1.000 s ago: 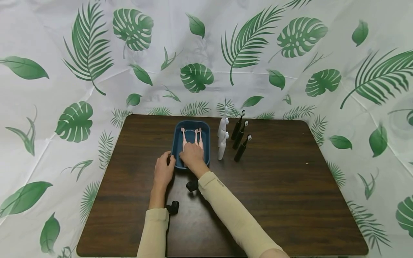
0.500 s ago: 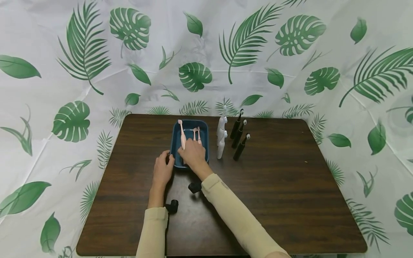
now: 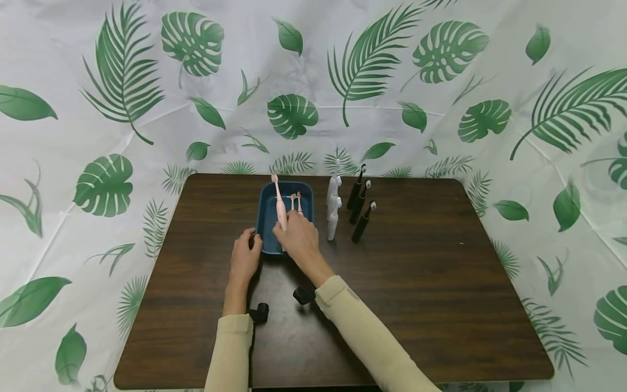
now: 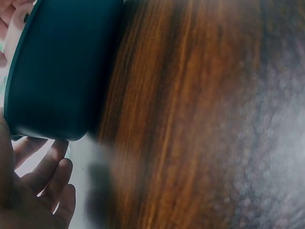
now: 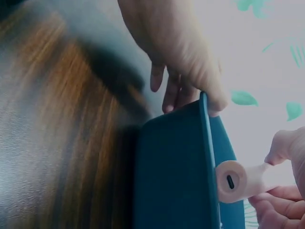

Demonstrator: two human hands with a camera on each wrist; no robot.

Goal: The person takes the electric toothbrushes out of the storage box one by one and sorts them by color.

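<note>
My right hand pinches a pink electric toothbrush over the blue tray. Its brush head points to the back, past the tray's far rim. In the right wrist view, the round base of this toothbrush, with a small dark slot, shows just past the tray rim, between thumb and fingers. Two more pink toothbrushes lie in the tray, partly hidden by my right hand. At the tray's near left corner my left hand holds the rim, thumb on top and fingers along the outer wall.
Right of the tray, several white electric toothbrushes stand upright in a row. Beside them is a row of black electric toothbrushes, also upright. Everything is on a dark wooden table, with a leaf-patterned sheet behind it.
The right hand has raised one pink toothbrush from among the others in the tray, its head now beyond the far rim. The left hand has stayed at the tray corner.
</note>
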